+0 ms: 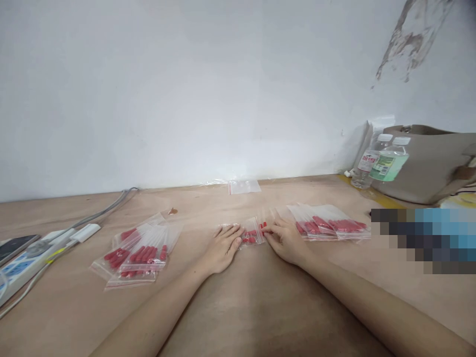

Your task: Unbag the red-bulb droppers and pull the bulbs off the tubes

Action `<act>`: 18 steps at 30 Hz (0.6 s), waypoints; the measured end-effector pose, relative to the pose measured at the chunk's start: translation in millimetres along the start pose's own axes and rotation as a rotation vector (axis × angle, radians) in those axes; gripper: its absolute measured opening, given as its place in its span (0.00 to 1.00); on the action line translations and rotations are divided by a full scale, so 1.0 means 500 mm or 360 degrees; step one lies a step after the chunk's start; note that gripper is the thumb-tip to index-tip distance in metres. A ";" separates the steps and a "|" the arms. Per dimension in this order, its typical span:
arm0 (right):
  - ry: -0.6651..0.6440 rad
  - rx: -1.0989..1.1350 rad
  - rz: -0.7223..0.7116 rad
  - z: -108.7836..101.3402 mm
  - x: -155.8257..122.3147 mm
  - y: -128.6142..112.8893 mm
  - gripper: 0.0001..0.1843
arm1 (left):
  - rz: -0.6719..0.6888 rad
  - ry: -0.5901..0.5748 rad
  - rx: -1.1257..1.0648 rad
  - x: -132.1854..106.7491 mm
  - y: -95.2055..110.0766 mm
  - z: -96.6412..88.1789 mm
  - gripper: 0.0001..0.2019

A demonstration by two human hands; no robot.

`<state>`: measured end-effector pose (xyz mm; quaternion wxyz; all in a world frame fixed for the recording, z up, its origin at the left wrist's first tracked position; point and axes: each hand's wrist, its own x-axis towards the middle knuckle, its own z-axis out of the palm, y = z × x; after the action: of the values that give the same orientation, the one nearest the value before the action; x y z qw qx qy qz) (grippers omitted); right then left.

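A small clear zip-lock bag [256, 237] with several short red rod-shaped pieces [250, 240] lies flat between my hands, its red-lined seal towards the right. My left hand [225, 247] lies flat over the bag's left end, fingers stretched out. At the seal end, my right hand [285, 239] has its thumb and fingers pinched together, right beside a red piece [264, 225]. Whether the fingertips grip that piece or also the bag's edge is hard to make out.
Filled bags [143, 253] of red pieces are heaped at left; more filled bags [327, 224] overlap at right. A flat clear bag [244, 187] lies by the wall. A power strip [22, 270] and phone [17, 246] sit far left; bottles [390, 163] and a handbag [435, 163] stand right.
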<state>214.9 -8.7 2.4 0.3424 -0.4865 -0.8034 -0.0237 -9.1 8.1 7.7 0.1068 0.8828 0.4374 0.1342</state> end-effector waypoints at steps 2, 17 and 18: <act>-0.0059 0.0017 0.0028 0.002 0.008 -0.009 0.11 | 0.0016 0.0014 -0.0008 -0.001 0.000 0.000 0.21; -0.0318 -0.0101 -0.0229 -0.003 0.028 -0.046 0.09 | 0.0144 -0.0064 -0.0033 -0.016 0.001 -0.019 0.22; -0.0319 -0.0125 -0.0203 -0.002 0.031 -0.051 0.10 | 0.0137 -0.0054 -0.0043 -0.016 0.001 -0.018 0.21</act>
<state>190.7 -10.7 19.3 0.2390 -0.4474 -0.8614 -0.0281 -16.3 2.0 15.0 0.1201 0.9014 0.3952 0.1295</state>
